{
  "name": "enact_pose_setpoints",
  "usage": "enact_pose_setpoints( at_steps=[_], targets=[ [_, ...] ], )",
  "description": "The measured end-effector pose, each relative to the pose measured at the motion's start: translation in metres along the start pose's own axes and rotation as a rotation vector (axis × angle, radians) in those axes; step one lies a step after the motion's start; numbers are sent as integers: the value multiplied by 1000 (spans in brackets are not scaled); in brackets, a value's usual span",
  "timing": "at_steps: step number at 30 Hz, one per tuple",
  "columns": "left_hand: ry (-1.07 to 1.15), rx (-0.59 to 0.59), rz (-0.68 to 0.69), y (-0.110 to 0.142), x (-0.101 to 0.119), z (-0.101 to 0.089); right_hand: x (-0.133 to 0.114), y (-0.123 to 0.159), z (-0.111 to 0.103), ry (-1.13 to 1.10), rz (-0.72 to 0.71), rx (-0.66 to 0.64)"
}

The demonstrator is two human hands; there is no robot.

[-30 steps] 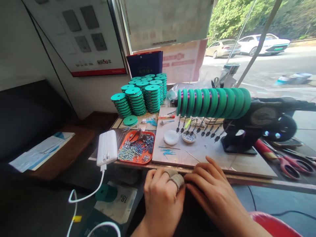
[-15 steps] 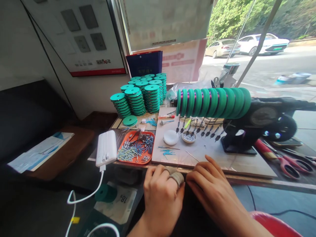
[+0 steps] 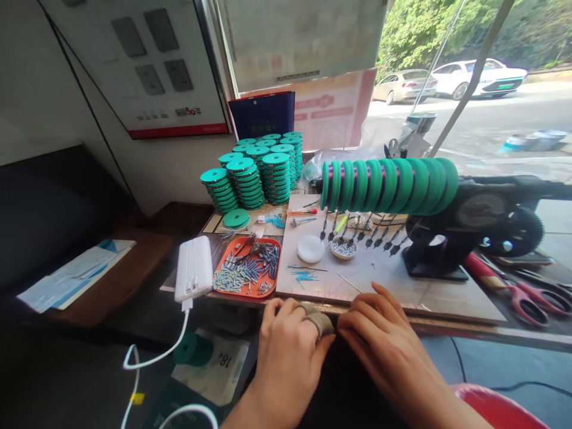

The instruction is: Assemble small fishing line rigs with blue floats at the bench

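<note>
My left hand [image 3: 292, 348] is closed at the table's front edge, with tan tape wrapped round a finger. Close on its right, my right hand [image 3: 386, 333] is closed too, fingertips pinched towards the left thumb. Whatever lies between the fingertips is too small or hidden to make out. A thin metal needle-like rod [image 3: 348, 282] lies on the pale board [image 3: 330, 305] just beyond the hands. Several small blue pieces [image 3: 304, 276] rest near a dark thin stick [image 3: 307, 268]. Farther back are a white round lid [image 3: 311, 249] and a small bowl of beads [image 3: 343, 248].
Green rings sit along a black spindle machine [image 3: 480, 211] on the right, with thin weights hanging below. Stacked green spools [image 3: 276, 179] stand at the back left. An orange tray [image 3: 247, 292] holds small floats. A white power bank [image 3: 193, 268] and pink-handled scissors [image 3: 529, 304] flank the board.
The view has shifted very slightly. Both hands stay together at the table edge, with the left wrist and thumb slightly turned.
</note>
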State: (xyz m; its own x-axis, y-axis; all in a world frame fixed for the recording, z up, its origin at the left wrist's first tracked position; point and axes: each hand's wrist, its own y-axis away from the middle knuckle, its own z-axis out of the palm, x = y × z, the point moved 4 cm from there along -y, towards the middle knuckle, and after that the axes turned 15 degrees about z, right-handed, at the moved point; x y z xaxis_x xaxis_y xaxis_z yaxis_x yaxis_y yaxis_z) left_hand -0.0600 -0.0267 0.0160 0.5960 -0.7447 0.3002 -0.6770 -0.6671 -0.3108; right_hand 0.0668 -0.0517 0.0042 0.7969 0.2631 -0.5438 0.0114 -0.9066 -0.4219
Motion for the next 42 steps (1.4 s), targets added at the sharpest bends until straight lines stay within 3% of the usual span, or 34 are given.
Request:
enact_pose_setpoints(
  at_steps=[16, 24, 42],
  targets=[
    [-32, 93, 51, -4, 4, -4, 0, 1, 4, -21, 14, -36],
    [-10, 55, 40, -5, 5, -3, -2, 0, 3, -36, 18, -44],
    [-12, 86, 39, -5, 4, -2, -4, 0, 4, -42, 10, -71]
  ],
)
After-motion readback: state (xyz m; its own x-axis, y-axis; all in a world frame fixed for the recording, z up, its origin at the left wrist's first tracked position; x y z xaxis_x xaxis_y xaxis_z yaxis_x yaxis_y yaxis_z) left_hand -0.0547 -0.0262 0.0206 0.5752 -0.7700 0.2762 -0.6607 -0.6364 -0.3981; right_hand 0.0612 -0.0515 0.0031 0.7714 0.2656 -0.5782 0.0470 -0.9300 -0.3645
